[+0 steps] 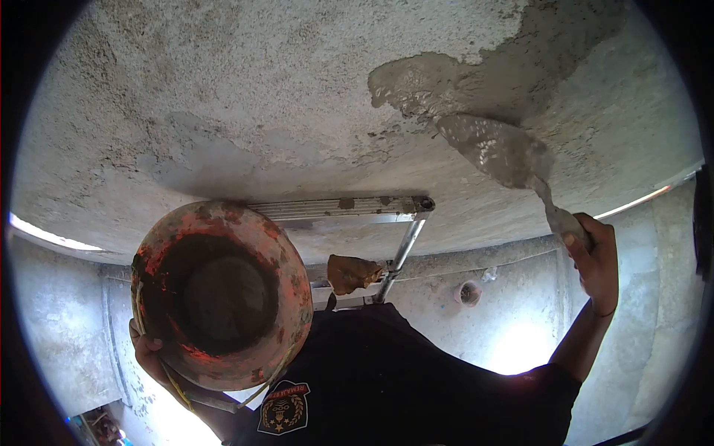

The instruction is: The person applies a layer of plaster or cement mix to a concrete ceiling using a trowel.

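Note:
At the left, my left hand (pixel 146 348) grips the rim of a red-orange bucket (pixel 294 297) smeared with grey mortar; grey mortar (pixel 227 297) shows at its bottom. My right hand (pixel 595 256) is closed round the handle of a mortar-coated trowel (pixel 497 149) at the right. The trowel's tip meets the edge of a wet, darker mortar patch (pixel 424 78) on the rough wall (pixel 260 82). The bucket's top edge is close to the ladder's upper rung; whether they touch I cannot tell.
A metal ladder (pixel 405 241) stands between the bucket and the trowel, with a brown cloth or glove-like item (pixel 349 273) beside it. Far below, a small round container (pixel 468 293) is near the floor. Bright light falls at the lower right and lower left.

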Tool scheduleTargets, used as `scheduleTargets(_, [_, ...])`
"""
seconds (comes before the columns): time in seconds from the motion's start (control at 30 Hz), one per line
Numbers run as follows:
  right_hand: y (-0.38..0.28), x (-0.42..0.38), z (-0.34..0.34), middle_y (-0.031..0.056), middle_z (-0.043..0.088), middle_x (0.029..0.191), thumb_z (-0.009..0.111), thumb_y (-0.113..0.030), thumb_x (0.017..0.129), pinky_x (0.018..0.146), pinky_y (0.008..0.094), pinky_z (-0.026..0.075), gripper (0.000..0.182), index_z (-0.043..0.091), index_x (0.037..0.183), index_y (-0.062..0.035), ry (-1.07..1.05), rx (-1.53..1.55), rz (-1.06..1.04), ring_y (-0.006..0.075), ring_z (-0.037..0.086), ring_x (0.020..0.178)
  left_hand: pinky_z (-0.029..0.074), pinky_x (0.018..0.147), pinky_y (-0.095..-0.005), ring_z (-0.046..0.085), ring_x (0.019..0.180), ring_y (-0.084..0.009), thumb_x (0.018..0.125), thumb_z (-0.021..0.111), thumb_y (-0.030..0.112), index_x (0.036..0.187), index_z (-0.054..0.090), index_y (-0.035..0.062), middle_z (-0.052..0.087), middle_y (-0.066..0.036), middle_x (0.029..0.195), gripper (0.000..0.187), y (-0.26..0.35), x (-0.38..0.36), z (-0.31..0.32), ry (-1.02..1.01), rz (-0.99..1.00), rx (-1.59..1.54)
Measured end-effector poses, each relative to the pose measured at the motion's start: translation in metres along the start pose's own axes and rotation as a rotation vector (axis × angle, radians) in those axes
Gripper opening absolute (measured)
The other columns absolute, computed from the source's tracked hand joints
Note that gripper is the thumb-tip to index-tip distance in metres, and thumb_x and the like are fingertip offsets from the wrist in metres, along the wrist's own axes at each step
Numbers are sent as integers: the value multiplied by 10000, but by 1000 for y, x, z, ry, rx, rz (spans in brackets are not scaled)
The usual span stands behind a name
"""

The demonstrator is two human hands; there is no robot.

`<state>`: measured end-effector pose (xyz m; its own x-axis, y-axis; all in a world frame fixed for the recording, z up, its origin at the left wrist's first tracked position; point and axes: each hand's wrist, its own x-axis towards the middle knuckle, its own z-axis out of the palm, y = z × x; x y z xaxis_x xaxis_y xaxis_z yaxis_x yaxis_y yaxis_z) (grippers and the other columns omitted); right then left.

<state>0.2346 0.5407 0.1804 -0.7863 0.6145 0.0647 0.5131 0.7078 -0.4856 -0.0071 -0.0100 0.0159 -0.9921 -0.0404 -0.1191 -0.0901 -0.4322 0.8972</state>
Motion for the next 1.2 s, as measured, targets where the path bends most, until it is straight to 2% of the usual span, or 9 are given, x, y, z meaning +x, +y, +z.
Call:
scheduleTargets(0.1, [12,-19,-6,41,525,592,707,-442,818,562,279,370,512,646,960,46,38,-18,-9,116,456,571,482,895,-334,576,879,-236,546,407,43,883,489,24,590,-128,943,347,-2,1,4,38,19,-16])
scheduleTargets(0.23, [8,-20,12,37,547,627,711,-447,810,544,278,360,540,642,962,66,77,294,-122,100,451,581,490,877,-335,575,862,-240,555,405,49,884,489,24,585,-127,933,341,1,-4,21,92,-6,-12])
scheduleTargets(0.27, [-1,-15,10,33,547,644,700,-403,824,530,269,347,497,631,965,68,-14,285,-131,91,438,581,493,871,-333,575,858,-240,558,404,50,882,489,24,584,-125,933,336,2,-4,23,123,3,4])
scheduleTargets(0.4, [-11,5,43,20,533,639,680,-308,849,520,263,331,367,627,949,41,79,222,-296,78,426,581,496,867,-335,577,857,-245,557,406,54,880,489,25,584,-126,943,335,1,0,10,38,16,-2])
scheduleTargets(0.57, [23,15,45,6,529,639,667,-291,858,505,253,337,344,632,966,34,101,226,-227,72,431,560,505,873,-340,579,852,-244,545,410,52,875,485,26,585,-126,942,339,3,-5,28,103,21,21])
scheduleTargets(0.77, [56,2,38,-8,497,709,607,-555,876,473,241,351,596,611,1005,26,152,392,-217,58,438,569,512,853,-336,580,837,-235,545,414,45,870,480,32,591,-121,909,332,-2,3,4,38,21,-28])
scheduleTargets(0.93, [23,6,75,4,513,622,652,-429,867,516,262,332,471,623,955,32,153,388,-330,77,421,559,502,858,-323,574,821,-224,549,411,36,874,480,36,588,-112,892,333,-2,1,9,38,14,-33])
scheduleTargets(1.07, [13,11,90,9,511,590,643,-340,887,474,250,342,361,630,922,20,-20,468,-129,58,450,522,492,860,-307,568,812,-215,551,406,31,883,484,32,584,-103,895,341,-3,0,10,62,44,-44])
scheduleTargets(1.2, [26,-7,93,14,514,581,645,-356,880,455,246,344,380,632,912,22,-6,470,-1,52,460,505,491,846,-302,565,807,-213,548,408,34,890,485,29,585,-102,902,350,-3,-3,10,91,27,-28])
